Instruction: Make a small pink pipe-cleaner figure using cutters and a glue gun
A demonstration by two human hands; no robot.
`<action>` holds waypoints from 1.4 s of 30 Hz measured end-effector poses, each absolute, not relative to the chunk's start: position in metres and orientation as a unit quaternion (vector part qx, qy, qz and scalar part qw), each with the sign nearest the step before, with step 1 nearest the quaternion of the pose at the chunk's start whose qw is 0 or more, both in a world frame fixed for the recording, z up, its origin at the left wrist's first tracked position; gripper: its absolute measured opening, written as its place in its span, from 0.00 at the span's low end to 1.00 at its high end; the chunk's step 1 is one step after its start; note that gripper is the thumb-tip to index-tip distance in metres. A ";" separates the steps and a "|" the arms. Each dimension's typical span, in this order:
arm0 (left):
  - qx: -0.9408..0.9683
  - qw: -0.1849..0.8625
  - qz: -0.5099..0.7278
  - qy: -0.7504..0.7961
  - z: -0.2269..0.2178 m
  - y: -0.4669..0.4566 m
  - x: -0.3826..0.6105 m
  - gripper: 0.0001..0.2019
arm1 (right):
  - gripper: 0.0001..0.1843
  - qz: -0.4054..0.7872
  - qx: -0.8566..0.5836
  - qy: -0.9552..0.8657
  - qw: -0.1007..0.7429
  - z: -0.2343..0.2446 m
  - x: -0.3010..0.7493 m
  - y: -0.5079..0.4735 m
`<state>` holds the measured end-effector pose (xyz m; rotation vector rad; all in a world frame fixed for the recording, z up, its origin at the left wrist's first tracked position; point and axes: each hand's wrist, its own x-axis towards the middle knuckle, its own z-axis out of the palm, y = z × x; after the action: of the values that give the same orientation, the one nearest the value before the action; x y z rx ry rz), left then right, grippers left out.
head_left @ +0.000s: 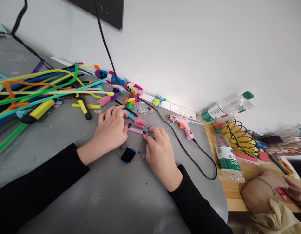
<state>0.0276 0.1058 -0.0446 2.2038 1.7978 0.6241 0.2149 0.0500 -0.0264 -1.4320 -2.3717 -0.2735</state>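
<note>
A short light-pink pipe cleaner (136, 130) stretches between my two hands just above or on the grey table. My left hand (112, 125) has its thumb and fingertips closed at the left end. At the other end, the fingertips of my right hand (159, 148) pinch it. Just beyond lies a pink fuzzy bundle (139, 122), with a blue pipe cleaner piece (130, 114) beside my left fingers. Nearer to me sits a black fuzzy piece with blue edges (128, 155). Small blue and pink bits are scattered around it.
A pink glue gun (183, 125) lies to the right, its black cord looping across the table. Pipe cleaners (43, 87) and yellow-black pliers (83, 105) are at left. Fuzzy figures line the wall. Bottles (228, 157) and a person's arm (262, 191) are at the wooden table.
</note>
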 end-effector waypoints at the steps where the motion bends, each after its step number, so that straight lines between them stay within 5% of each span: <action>1: 0.752 0.113 0.211 0.615 -0.044 0.106 0.028 0.13 | 0.19 -0.096 -0.506 -0.838 0.177 -0.027 0.215 0.050; 30: 0.754 0.084 0.246 0.603 -0.043 0.101 0.030 0.12 | 0.21 -0.056 -0.503 -0.837 0.209 -0.024 0.214 0.051; 35: 0.749 0.099 0.258 0.602 -0.044 0.102 0.028 0.12 | 0.25 -0.071 -0.490 -0.855 0.158 -0.024 0.208 0.054; 42: 0.760 0.090 0.247 0.594 -0.044 0.100 0.028 0.12 | 0.17 -0.150 -0.461 -0.865 0.133 -0.027 0.202 0.055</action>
<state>0.0283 0.1002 -0.0445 2.2607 1.7674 0.7348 0.2016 0.0552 -0.0268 -1.3369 -2.5084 -0.4355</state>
